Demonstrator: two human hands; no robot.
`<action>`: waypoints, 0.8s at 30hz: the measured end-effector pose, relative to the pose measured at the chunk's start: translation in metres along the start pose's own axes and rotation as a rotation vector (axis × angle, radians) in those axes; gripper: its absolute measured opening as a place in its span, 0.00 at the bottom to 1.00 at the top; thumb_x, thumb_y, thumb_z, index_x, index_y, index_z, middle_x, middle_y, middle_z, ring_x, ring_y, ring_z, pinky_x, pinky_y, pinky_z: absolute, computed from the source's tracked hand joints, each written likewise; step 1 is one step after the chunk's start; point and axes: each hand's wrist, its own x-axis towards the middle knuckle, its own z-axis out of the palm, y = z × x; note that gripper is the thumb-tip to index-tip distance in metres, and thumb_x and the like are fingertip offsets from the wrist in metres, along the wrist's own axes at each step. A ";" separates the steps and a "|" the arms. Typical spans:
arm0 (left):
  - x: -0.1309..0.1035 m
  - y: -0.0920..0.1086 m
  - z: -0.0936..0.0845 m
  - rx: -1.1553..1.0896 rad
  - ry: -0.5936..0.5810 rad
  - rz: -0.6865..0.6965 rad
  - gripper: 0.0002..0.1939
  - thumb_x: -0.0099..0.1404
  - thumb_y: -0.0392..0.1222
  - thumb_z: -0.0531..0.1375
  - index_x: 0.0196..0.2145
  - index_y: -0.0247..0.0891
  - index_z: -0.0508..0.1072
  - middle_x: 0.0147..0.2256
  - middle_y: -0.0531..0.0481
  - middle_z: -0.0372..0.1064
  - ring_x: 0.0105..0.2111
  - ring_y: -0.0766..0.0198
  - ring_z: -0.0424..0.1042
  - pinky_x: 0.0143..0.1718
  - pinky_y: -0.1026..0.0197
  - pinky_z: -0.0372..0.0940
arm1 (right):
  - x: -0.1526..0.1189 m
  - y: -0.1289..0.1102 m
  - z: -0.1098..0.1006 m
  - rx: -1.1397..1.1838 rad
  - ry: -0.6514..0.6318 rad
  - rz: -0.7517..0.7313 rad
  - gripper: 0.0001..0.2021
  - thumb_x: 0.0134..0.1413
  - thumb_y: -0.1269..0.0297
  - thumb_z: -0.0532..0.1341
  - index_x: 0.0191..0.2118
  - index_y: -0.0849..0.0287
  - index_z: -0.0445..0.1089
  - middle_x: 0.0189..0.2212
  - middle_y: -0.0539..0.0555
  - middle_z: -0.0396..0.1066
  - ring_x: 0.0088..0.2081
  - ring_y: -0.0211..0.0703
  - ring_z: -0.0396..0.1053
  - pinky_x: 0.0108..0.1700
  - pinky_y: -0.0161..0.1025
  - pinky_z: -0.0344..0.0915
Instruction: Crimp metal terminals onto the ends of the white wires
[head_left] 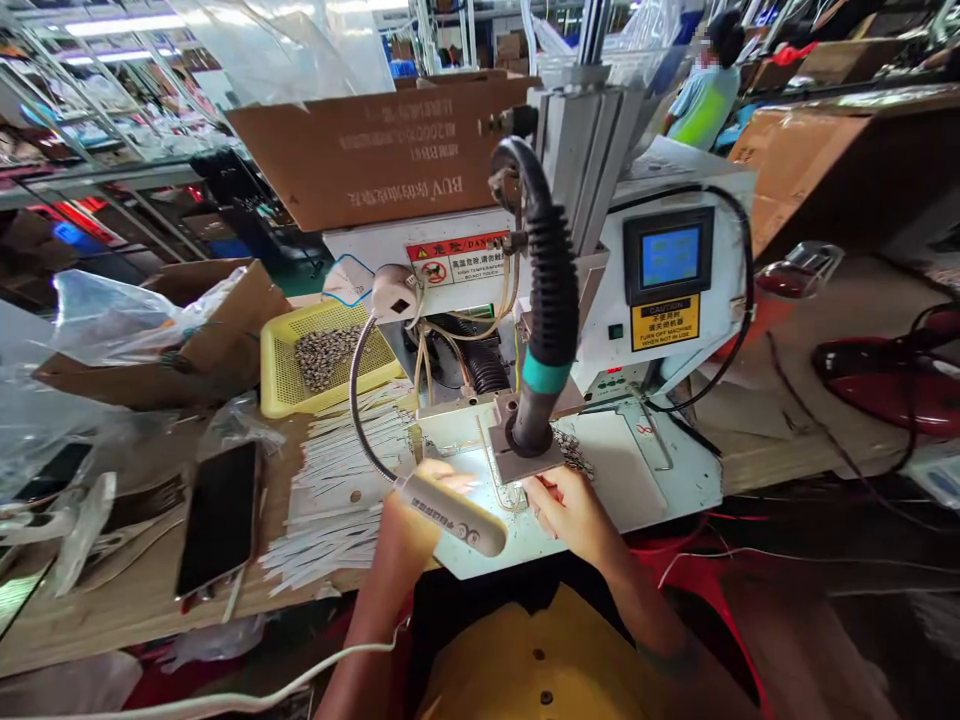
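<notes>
My left hand [437,478] reaches onto the pale work plate [630,465], partly covered by a grey lamp head [450,515] on a bent neck. Its visible fingers are bright and drawn together; whatever lies between them cannot be made out. Across from it, my right hand [566,508] is closed in a pinch just below the flat metal block [525,462] of the machine's tool head. The tiny thing at its fingertips is too small to name. Above both hands a black ribbed hose [553,285] drops to the block. Small metal parts [574,455] lie heaped behind my right hand.
Left of the machine [686,165] lie many thin white strips [326,500], a phone [219,520] and a yellow basket [274,385] of small metal pieces. Cardboard boxes [390,150] stand around. A red stool [720,620] is at lower right; a person [705,100] is farther back.
</notes>
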 end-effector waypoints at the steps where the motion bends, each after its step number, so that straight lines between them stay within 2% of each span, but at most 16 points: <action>1: 0.002 0.008 0.007 -0.044 -0.067 0.026 0.13 0.61 0.36 0.51 0.27 0.40 0.75 0.32 0.47 0.75 0.31 0.59 0.72 0.34 0.58 0.68 | 0.001 0.001 0.001 0.003 0.005 0.010 0.16 0.57 0.53 0.56 0.24 0.57 0.58 0.16 0.44 0.57 0.12 0.29 0.53 0.13 0.30 0.46; 3: 0.006 0.019 0.019 -0.090 -0.135 0.069 0.15 0.61 0.37 0.51 0.22 0.41 0.74 0.27 0.48 0.73 0.30 0.59 0.71 0.36 0.58 0.67 | 0.002 0.001 0.002 0.025 0.000 0.026 0.17 0.56 0.52 0.57 0.23 0.57 0.57 0.16 0.44 0.56 0.12 0.28 0.52 0.13 0.30 0.45; 5: 0.009 0.026 0.027 -0.102 -0.143 0.039 0.16 0.62 0.38 0.51 0.20 0.42 0.71 0.23 0.49 0.70 0.27 0.60 0.69 0.34 0.59 0.66 | 0.002 0.001 0.001 0.041 -0.008 0.028 0.18 0.55 0.51 0.58 0.22 0.57 0.56 0.15 0.44 0.56 0.11 0.28 0.52 0.12 0.30 0.46; 8: 0.010 0.027 0.032 -0.117 -0.153 -0.022 0.17 0.63 0.39 0.49 0.18 0.42 0.65 0.19 0.52 0.64 0.23 0.63 0.64 0.28 0.61 0.63 | 0.003 0.000 0.001 0.037 -0.015 0.021 0.19 0.55 0.50 0.57 0.22 0.57 0.56 0.13 0.43 0.53 0.12 0.30 0.52 0.13 0.31 0.46; 11: 0.009 0.026 0.034 -0.143 -0.153 -0.053 0.17 0.63 0.39 0.49 0.17 0.42 0.61 0.18 0.53 0.59 0.22 0.64 0.62 0.26 0.62 0.62 | 0.002 0.000 0.001 0.028 -0.018 0.026 0.19 0.55 0.51 0.57 0.21 0.56 0.55 0.12 0.42 0.51 0.12 0.31 0.51 0.13 0.31 0.46; 20: 0.011 0.029 0.032 -0.212 -0.166 -0.104 0.14 0.61 0.40 0.49 0.19 0.41 0.65 0.24 0.49 0.63 0.25 0.63 0.62 0.30 0.60 0.65 | 0.000 0.000 0.001 -0.044 0.034 -0.020 0.13 0.56 0.57 0.56 0.25 0.56 0.58 0.15 0.44 0.55 0.14 0.32 0.52 0.16 0.32 0.49; 24: 0.010 0.029 0.033 -0.244 -0.155 -0.090 0.14 0.61 0.40 0.49 0.20 0.41 0.66 0.25 0.49 0.64 0.24 0.63 0.62 0.29 0.60 0.65 | 0.000 -0.001 0.001 -0.065 0.029 -0.029 0.12 0.57 0.56 0.55 0.27 0.57 0.59 0.14 0.43 0.52 0.15 0.32 0.51 0.16 0.32 0.48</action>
